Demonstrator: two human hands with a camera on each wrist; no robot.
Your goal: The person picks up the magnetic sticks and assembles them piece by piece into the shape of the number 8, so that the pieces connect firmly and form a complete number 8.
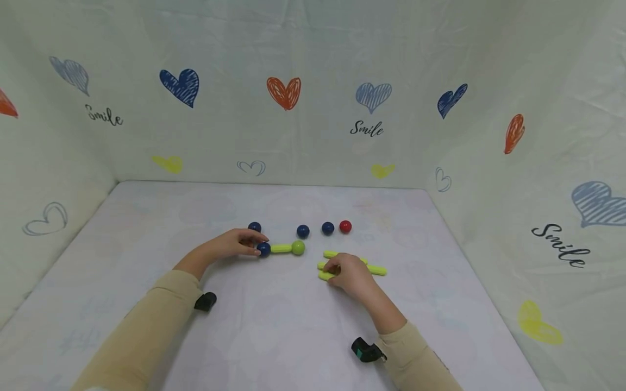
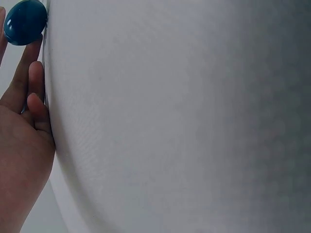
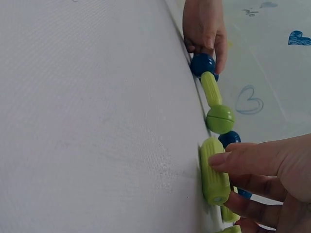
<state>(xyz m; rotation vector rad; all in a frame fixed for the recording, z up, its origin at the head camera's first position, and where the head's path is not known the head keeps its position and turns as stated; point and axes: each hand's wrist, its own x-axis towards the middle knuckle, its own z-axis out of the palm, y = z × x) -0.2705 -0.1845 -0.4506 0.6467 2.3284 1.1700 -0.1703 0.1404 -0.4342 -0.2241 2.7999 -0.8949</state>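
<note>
My left hand (image 1: pixel 233 243) pinches a blue ball (image 1: pixel 264 249) between thumb and fingers. That ball sits on one end of a short yellow-green rod (image 1: pixel 281 248), with a light green ball (image 1: pixel 298 247) on the other end. In the left wrist view the blue ball (image 2: pixel 25 22) shows at the fingertips. Over a small group of rods, my right hand (image 1: pixel 351 273) holds one yellow-green rod (image 3: pixel 214 174), thumb on its near side and fingers behind. Further rods lie beside and partly under that hand, including one to the right (image 1: pixel 376 270).
Beyond the hands, two blue balls (image 1: pixel 303 231) (image 1: pixel 327 228) and a red ball (image 1: pixel 345 226) stand in a loose row. Another blue ball (image 1: pixel 254 227) lies just behind the left fingers. A printed cloth wall (image 1: pixel 323 146) rises at the white table's (image 1: pixel 274 326) far edge.
</note>
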